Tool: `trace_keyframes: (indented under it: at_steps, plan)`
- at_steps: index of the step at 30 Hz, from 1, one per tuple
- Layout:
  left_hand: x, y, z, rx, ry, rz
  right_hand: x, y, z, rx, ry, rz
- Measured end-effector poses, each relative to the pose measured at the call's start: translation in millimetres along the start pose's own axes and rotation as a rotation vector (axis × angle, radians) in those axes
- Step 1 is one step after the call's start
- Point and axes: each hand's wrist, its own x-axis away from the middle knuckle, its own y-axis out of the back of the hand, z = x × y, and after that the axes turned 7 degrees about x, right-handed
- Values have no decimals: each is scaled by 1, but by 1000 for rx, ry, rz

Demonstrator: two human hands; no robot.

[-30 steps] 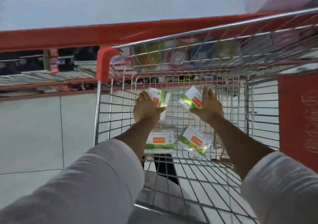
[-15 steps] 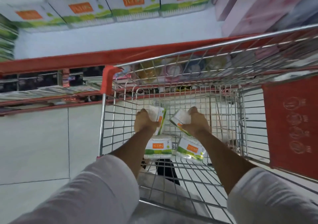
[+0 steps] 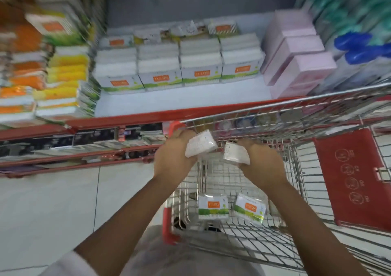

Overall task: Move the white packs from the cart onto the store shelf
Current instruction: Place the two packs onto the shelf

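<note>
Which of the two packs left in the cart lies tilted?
The right pack, nearer the right hand, lies askew; the left pack lies square.

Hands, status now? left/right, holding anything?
Left hand: closed on a white pack, lifted above the cart.
Right hand: closed on a second white pack, also raised.

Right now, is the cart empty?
No. Two white packs lie on the cart floor; each hand holds another.
</note>
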Motion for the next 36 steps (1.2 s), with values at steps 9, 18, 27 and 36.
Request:
trace_keyframes:
  at_steps: [9, 18, 27, 36]
  plan:
    - [-17, 125, 35, -362, -209, -188, -25, 93, 96, 93, 186, -241]
    - [-61, 157, 77, -457, -60, -123, -89, 100, 170, 166, 248, -241]
    - [-82, 153, 102, -459, -54, -47, -121, 90, 188, 171, 247, -85]
    - [-68, 127, 113, -404, -150, -41, -106, 70, 178, 79, 313, -174]
